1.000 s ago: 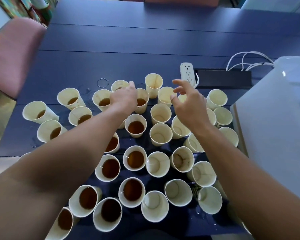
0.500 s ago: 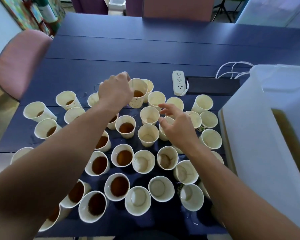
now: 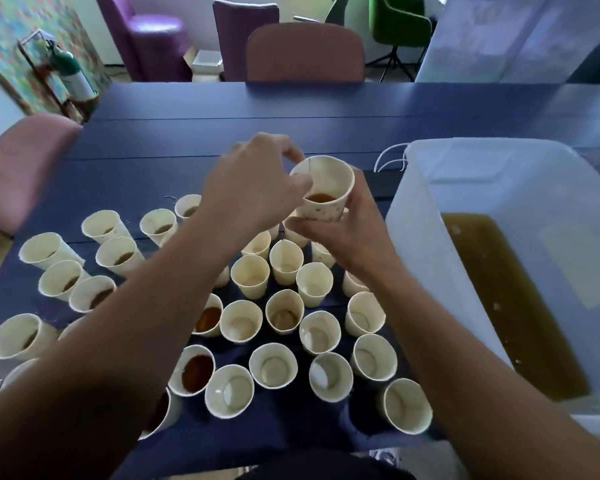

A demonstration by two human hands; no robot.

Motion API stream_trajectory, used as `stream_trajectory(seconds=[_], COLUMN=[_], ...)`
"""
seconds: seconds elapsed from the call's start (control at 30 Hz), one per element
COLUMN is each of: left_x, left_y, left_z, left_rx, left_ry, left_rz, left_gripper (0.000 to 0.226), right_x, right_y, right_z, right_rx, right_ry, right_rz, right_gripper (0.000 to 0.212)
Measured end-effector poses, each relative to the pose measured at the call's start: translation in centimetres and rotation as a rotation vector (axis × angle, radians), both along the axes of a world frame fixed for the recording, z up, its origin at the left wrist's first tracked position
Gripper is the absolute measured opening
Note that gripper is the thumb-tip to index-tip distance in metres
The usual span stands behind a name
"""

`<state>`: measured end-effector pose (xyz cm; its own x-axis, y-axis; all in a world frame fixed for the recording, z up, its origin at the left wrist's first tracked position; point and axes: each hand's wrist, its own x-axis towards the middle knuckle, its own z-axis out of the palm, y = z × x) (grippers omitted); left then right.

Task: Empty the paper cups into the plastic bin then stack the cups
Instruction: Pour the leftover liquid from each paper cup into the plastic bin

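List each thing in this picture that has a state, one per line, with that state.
Raised cup: off the table, part full of brown liquid.
Left hand: grips the raised cup.
Right hand: holds the raised cup.
Plastic bin: open, holds brownish liquid.
Front cup: upright, empty.
Dark cup: upright, still full.

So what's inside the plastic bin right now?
The plastic bin holds a shallow pool of murky brown liquid across its bottom, with a few specks in it. A pale rectangle shows through the floor. The near corner runs out of view.

Your left hand (image 3: pixel 257 188) and right hand (image 3: pixel 347 233) grip raised paper cup (image 3: pixel 323 190) holding brown liquid, above cups on worktop (image 3: pixel 222 140); plastic bin (image 3: pixel 499 216) at right.
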<state>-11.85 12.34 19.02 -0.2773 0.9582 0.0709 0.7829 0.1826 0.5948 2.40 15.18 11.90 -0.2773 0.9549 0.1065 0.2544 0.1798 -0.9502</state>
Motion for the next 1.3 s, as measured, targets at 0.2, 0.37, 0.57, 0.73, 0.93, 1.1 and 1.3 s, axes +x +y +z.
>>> stream_trajectory(seconds=[0.2, 0.37, 0.57, 0.73, 0.93, 1.1, 1.3], left_x=[5.6, 9.5, 13.7, 16.1, 17.8, 18.4, 18.3], left_y=[-1.3, -1.5, -2.4, -2.7, -2.1, -2.1, -2.3], left_z=[1.5, 0.3, -3.2, -6.1, -7.4, -8.2, -8.9], left_rx=[0.081, 0.178, 0.122, 0.079, 0.020, -0.034, -0.002], left_ry=[-0.038, -0.171, -0.142, -0.064, -0.023, 0.018, 0.075], left_rz=[-0.086, -0.151, -0.305, -0.487, -0.540, -0.560, -0.547], left_gripper=[0.036, 0.023, 0.020, 0.031, 0.047, 0.059, 0.063], right_x=[5.1, 10.4, 17.5, 22.4, 25.8, 26.6, 26.6], right_y=[-2.0, -3.1, -3.4, -2.3, -0.6, 0.0, 0.3], right_z=[1.4, 1.9, 2.6, 2.8, 2.3, -0.1, -2.0], right_rx=[0.102, 0.110, 0.152, 0.139, 0.098, 0.022, 0.003], right_ry=[0.077, 0.069, -0.261, -0.484, -0.653, -0.691, -0.724], right_rz=[-0.148, -0.197, -0.288, -0.336, -0.323, -0.303, -0.299], right_gripper=[0.072, 0.069, 0.071, 0.071, 0.062, 0.061, 0.058])
